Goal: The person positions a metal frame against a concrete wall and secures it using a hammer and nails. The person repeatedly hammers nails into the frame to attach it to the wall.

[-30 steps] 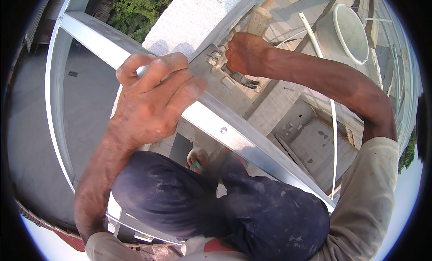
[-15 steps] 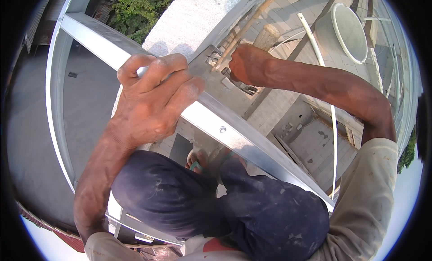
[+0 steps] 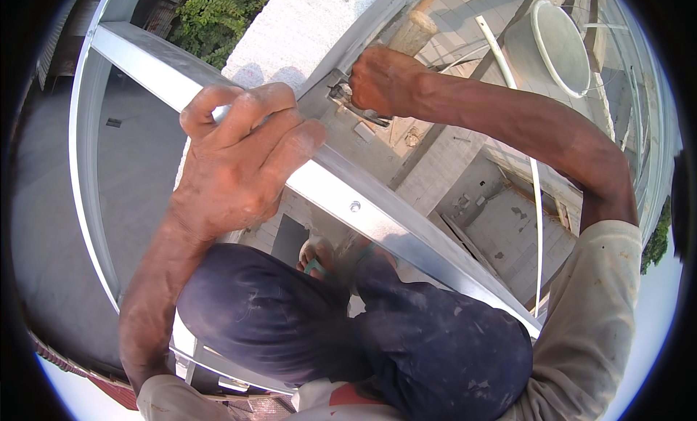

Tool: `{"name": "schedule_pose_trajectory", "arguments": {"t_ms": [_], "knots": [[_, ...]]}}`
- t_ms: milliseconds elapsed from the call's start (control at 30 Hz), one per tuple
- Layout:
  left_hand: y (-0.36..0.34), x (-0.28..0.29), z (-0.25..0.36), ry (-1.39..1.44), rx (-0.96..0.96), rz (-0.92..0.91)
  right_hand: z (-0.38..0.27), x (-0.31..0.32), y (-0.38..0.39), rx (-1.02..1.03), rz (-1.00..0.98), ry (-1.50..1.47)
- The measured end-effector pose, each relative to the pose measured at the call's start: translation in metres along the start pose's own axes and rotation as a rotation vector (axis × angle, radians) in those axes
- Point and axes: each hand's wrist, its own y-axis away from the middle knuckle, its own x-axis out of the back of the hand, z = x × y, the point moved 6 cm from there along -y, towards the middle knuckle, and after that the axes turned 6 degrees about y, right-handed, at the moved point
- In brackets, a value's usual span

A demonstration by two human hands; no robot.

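Note:
My left hand [image 3: 236, 156] is closed over a shiny silver metal channel [image 3: 356, 207], its fingers bent across the top edge. The channel runs diagonally from upper left to lower right, and a small screw head shows on its face. Beyond it, my right hand [image 3: 385, 83] is curled into a fist beside a small metal piece [image 3: 339, 89] on a grey ledge. Dark metal parts show just below that fist. Whatever lies inside the fist is hidden.
A white wall top [image 3: 279, 43] lies ahead. To the right are a pale bucket [image 3: 563, 50], a white pipe [image 3: 536, 203] and a wooden post stub [image 3: 414, 32]. A lower floor drops away beneath. At left stands another curved metal channel [image 3: 83, 145]. My bent knees [image 3: 443, 334] are close below.
My right hand has moved left and slightly up, toward the small metal piece on the ledge. My left hand keeps its hold on the channel. The whole view has shifted slightly.

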Motion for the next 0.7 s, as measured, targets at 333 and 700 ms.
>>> {"name": "schedule_pose_trajectory", "arguments": {"t_ms": [333, 700], "knots": [[0.004, -0.002, 0.001, 0.049, 0.022, -0.016, -0.006, -0.012, 0.002, 0.029, -0.113, -0.107], [0.000, 0.000, 0.000, 0.002, 0.022, -0.013, -0.015, -0.009, 0.001, -0.034, -0.036, -0.096]]}}
